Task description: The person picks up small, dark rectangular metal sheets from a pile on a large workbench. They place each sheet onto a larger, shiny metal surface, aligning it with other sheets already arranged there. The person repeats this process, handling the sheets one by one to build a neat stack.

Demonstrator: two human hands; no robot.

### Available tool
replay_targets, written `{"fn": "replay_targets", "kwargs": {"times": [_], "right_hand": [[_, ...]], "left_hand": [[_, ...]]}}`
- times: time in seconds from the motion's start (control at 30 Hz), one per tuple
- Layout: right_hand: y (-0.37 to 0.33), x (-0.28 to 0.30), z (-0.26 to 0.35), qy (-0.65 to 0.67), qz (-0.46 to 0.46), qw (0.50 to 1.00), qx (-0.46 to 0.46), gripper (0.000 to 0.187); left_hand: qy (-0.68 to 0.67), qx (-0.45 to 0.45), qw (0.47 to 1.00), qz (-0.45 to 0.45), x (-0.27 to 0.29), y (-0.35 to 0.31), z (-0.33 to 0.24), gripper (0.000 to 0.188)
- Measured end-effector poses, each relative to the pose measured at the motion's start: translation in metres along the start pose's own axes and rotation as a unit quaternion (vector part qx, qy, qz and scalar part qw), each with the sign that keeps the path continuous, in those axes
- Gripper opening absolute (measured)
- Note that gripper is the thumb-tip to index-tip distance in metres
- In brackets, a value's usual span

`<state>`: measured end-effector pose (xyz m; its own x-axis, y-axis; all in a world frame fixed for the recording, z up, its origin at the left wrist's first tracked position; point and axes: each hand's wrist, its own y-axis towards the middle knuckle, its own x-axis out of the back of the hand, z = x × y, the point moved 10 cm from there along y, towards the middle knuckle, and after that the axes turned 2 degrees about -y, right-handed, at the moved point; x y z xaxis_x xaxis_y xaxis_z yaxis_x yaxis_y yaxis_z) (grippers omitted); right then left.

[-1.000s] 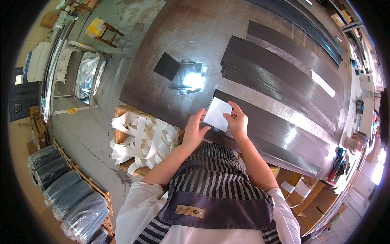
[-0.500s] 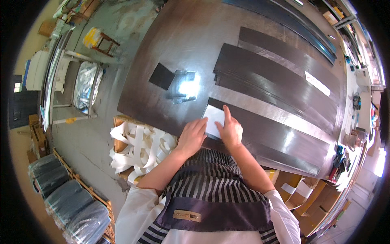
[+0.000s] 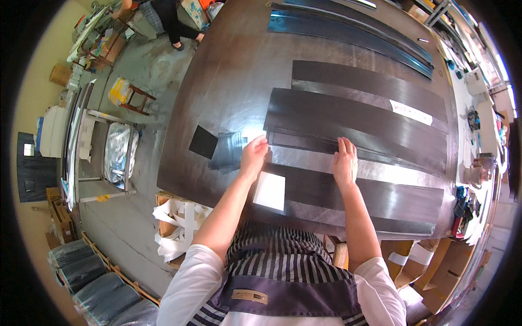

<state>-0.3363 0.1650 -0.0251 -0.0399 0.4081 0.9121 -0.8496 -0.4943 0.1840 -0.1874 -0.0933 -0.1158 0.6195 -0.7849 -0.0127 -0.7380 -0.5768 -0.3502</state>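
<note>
A stack of long black strips (image 3: 348, 117) lies across the dark table in front of me. My left hand (image 3: 254, 156) is closed, its fingertips pinched at the stack's left end, by the near corner. Along the near edge of the same stack, the fingers of my right hand (image 3: 345, 163) are drawn together on a strip's edge; how firm their hold is does not show. Closer to me, a white rectangular piece (image 3: 270, 191) rests at the left end of another black strip (image 3: 370, 196), touched by neither hand.
A small black square (image 3: 204, 142) lies on the table (image 3: 185, 176) at left. Another black strip (image 3: 370, 81) with a white label and bluish dark lengths (image 3: 348, 32) lie farther back. White bands (image 3: 182, 220) fill a carton by the table's near-left corner. A person's legs (image 3: 174, 24) show far left.
Both hands have left the white piece and moved forward to the strip stack, the right hand also rightward. The white piece stays on the near strip. A person has come into view far left.
</note>
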Motion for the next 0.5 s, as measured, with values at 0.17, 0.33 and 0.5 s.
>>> {"fn": "replay_targets", "kwargs": {"times": [0.17, 0.33, 0.5], "right_hand": [[-0.005, -0.027, -0.036, -0.042, 0.061, 0.997, -0.009, 0.05], [-0.009, -0.025, -0.032, -0.06, 0.04, 0.997, 0.001, 0.052], [-0.005, -0.023, -0.032, -0.027, 0.044, 0.999, -0.006, 0.048]], "left_hand": [[-0.299, 0.122, 0.945, -0.053, -0.016, 0.041, 0.017, 0.039], [-0.317, 0.171, 0.929, -0.086, -0.01, 0.051, 0.028, 0.026], [-0.32, 0.092, 0.938, -0.101, -0.015, 0.066, 0.0, 0.026]]}}
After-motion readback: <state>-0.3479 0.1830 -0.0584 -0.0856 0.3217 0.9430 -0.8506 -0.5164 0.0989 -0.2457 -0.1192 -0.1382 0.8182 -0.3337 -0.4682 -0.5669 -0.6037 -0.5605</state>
